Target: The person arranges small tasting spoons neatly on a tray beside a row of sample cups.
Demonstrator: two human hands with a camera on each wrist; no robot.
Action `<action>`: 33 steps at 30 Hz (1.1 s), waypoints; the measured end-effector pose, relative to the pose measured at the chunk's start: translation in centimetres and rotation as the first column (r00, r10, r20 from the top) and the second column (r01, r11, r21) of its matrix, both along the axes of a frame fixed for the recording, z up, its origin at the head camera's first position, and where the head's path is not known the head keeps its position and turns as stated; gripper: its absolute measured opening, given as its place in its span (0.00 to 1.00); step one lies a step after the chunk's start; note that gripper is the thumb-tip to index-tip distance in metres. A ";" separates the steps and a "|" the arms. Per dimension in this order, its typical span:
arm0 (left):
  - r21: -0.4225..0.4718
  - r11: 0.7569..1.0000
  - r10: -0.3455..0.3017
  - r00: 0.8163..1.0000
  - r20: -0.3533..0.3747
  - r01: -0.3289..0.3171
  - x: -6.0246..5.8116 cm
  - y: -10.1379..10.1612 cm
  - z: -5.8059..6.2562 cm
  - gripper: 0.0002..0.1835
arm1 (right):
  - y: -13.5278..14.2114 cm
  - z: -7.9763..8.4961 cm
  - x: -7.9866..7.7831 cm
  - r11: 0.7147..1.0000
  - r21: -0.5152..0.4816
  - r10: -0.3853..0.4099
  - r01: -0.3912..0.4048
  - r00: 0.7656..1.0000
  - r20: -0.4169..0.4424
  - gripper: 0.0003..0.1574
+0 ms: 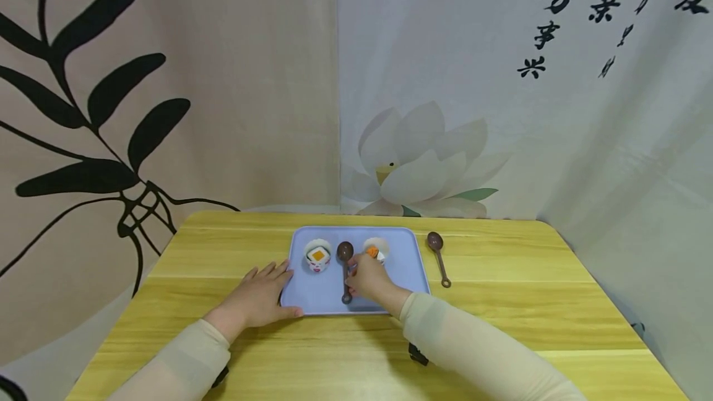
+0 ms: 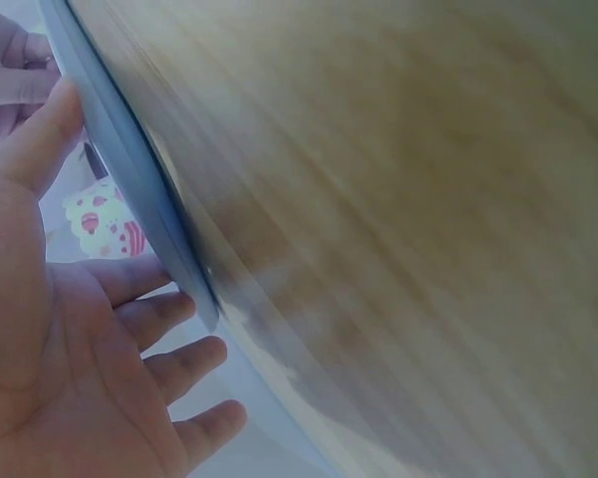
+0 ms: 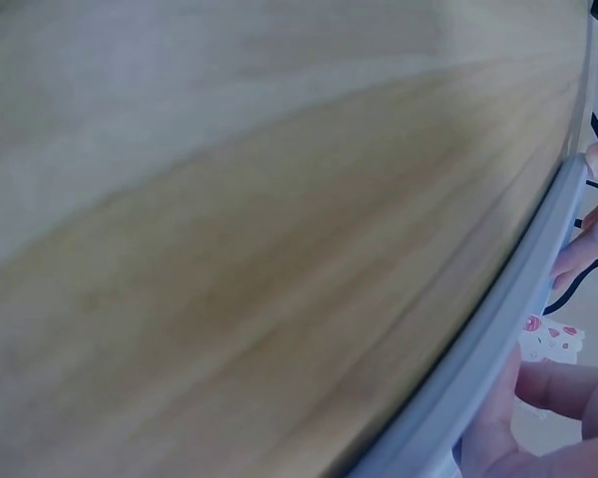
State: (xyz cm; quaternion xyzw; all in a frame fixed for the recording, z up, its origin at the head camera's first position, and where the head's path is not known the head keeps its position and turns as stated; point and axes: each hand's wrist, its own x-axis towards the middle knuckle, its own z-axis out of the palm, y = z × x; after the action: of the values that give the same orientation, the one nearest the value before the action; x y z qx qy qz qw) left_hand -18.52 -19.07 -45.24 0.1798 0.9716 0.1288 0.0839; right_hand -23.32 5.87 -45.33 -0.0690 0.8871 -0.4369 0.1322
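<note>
A brown spoon [image 1: 345, 252] lies on the light-blue tray [image 1: 320, 308], its bowl toward the far side. My right hand [image 1: 369, 277] pinches its handle with curled fingers; the spoon is hidden in the right wrist view. With fingers spread and fairly straight, my left hand [image 1: 259, 297] touches the tray's left edge, its thumb at the near left corner. Left of the spoon stands a patterned paper cup [image 1: 317, 257] holding a white piece with an orange square. A second cup [image 1: 379, 244] with something orange is partly hidden behind my right hand.
Another brown spoon [image 1: 438, 258] lies on the wooden table [image 1: 501, 302], right of the tray. Pale curtains [image 1: 267, 79] with printed leaves, a flower and writing hang behind the table.
</note>
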 end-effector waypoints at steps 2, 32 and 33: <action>0.002 1.000 0.000 1.000 0.000 0.000 0.0 0.0 0.0 0.53 | 0.0 0.0 0.1 1.000 -0.010 -0.003 0.003 1.000 0.003 0.21; -0.008 1.000 0.001 1.000 -0.004 -0.001 0.0 0.1 0.1 0.53 | 0.5 0.0 0.4 0.999 -0.041 -0.006 0.005 1.000 -0.018 0.16; -0.009 1.000 0.000 1.000 -0.005 0.000 0.0 0.1 0.1 0.53 | 0.6 0.0 0.5 0.999 -0.041 -0.005 0.004 1.000 -0.021 0.16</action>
State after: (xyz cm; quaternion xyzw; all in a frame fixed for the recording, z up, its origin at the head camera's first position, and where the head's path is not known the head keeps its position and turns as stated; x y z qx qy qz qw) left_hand -18.52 -18.96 -45.16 0.1799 0.9724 0.1241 0.0822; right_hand -22.84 6.44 -45.29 -0.0742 0.8795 -0.4545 0.1203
